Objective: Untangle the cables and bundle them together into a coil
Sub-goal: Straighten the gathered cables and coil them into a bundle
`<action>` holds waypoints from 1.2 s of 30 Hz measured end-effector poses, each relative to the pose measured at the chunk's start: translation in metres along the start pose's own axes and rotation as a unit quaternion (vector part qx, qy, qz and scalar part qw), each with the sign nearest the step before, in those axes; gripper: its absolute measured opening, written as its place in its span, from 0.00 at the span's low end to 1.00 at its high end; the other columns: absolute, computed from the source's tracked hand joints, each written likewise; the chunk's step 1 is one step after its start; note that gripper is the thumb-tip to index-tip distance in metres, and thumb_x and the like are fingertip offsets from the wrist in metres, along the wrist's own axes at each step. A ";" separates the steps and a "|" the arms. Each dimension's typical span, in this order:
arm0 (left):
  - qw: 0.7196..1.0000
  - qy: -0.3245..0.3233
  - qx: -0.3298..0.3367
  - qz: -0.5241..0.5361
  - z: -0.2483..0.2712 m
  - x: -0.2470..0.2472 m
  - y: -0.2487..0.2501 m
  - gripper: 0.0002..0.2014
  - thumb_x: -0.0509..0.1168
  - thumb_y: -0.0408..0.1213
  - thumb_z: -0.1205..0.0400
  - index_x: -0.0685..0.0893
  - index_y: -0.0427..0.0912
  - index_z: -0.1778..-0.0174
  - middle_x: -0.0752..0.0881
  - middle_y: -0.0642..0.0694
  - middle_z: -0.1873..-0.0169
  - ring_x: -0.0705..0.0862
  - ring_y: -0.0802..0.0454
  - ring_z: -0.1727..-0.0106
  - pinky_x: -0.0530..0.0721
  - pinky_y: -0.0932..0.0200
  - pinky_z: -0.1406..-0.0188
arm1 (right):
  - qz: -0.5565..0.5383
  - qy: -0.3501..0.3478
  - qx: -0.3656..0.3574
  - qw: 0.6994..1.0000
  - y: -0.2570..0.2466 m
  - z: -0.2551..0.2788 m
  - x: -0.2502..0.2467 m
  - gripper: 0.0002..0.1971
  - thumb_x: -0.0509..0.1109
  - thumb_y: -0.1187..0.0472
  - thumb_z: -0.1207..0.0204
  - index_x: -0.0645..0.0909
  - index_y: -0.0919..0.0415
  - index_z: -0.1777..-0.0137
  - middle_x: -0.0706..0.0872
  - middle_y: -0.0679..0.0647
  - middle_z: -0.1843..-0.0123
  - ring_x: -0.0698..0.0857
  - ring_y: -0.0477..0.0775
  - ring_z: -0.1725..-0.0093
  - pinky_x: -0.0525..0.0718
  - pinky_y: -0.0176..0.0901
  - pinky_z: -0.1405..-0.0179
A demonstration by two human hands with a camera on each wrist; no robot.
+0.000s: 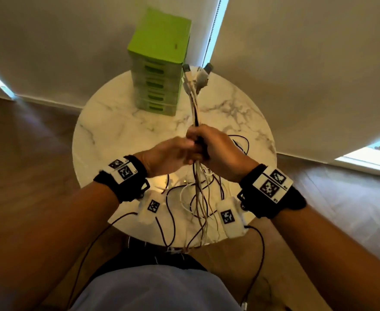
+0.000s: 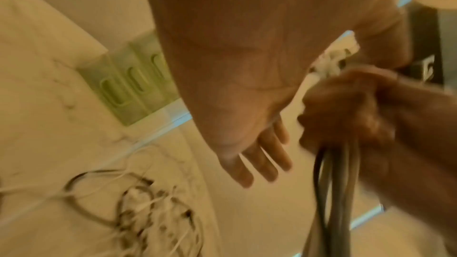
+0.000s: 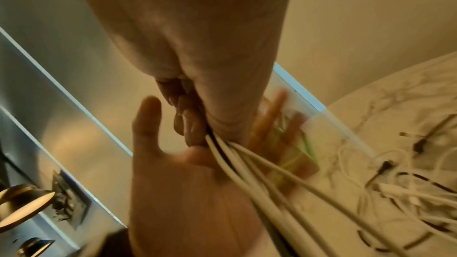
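Note:
A bundle of white and dark cables point(image 1: 195, 104) stands upright over the round marble table point(image 1: 117, 122), its connector ends point(image 1: 198, 75) pointing away from me. My right hand point(image 1: 209, 142) grips the bundle in a fist; the right wrist view shows its fingers point(image 3: 190, 124) curled round the cables point(image 3: 259, 179). Beside that fist is my left hand point(image 1: 173, 153), its fingers point(image 2: 259, 159) straight and its palm point(image 3: 178, 183) held against the strands. Below the fist the cables point(image 2: 333, 192) hang down into a loose tangle point(image 1: 198, 198) on the table.
A green drawer unit point(image 1: 159, 59) stands at the table's far side, just left of the connector ends. Thin dark wires point(image 1: 168, 212) run from the white camera boxes on my wrists. Wooden floor and pale walls surround the table.

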State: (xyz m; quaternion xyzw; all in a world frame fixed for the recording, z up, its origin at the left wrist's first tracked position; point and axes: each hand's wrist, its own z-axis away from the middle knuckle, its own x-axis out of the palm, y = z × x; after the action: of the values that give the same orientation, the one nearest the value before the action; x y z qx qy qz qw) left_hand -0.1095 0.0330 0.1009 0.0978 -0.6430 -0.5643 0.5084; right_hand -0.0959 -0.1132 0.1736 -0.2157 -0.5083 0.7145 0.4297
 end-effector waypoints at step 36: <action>0.932 0.269 0.037 -0.242 0.097 -0.074 0.020 0.27 0.55 0.66 0.17 0.75 0.53 0.29 0.81 0.53 0.31 0.78 0.51 0.28 0.69 0.44 0.21 | 0.190 -0.031 -0.078 0.978 0.040 -0.081 0.083 0.10 0.64 0.57 0.27 0.73 0.64 0.56 0.78 0.55 0.61 0.81 0.50 0.61 0.84 0.56 0.55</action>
State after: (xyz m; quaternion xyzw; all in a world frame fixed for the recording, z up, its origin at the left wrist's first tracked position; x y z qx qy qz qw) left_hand -0.1397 0.1525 0.0922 0.4172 -0.4594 -0.5985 0.5066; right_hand -0.0960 -0.0048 0.1164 -0.3195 -0.5254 0.7473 0.2519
